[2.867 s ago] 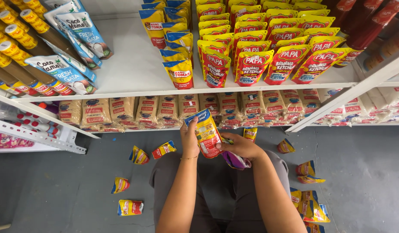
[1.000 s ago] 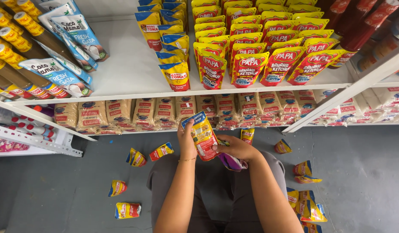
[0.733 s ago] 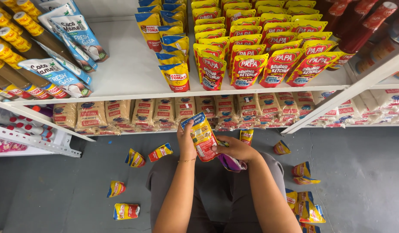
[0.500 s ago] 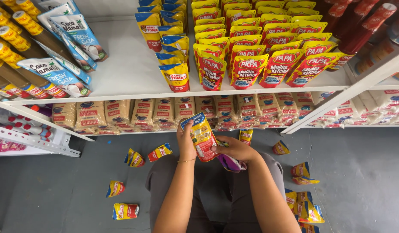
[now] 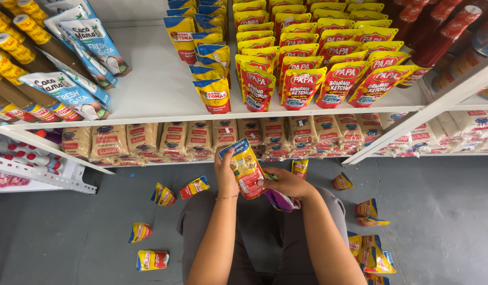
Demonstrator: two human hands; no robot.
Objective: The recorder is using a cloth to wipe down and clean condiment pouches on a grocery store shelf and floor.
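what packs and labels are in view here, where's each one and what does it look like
Yellow sachet: flat, blue top, in the left hand.
Purple pack: under the right hand.
Red-and-yellow pouches: upright rows, upper shelf middle.
Yellow-and-blue pouches: one row left of them.
Blue-and-white pouches: slanted, shelf's left.
Tan bags: lower shelf row.
Loose yellow sachets: scattered on grey floor.
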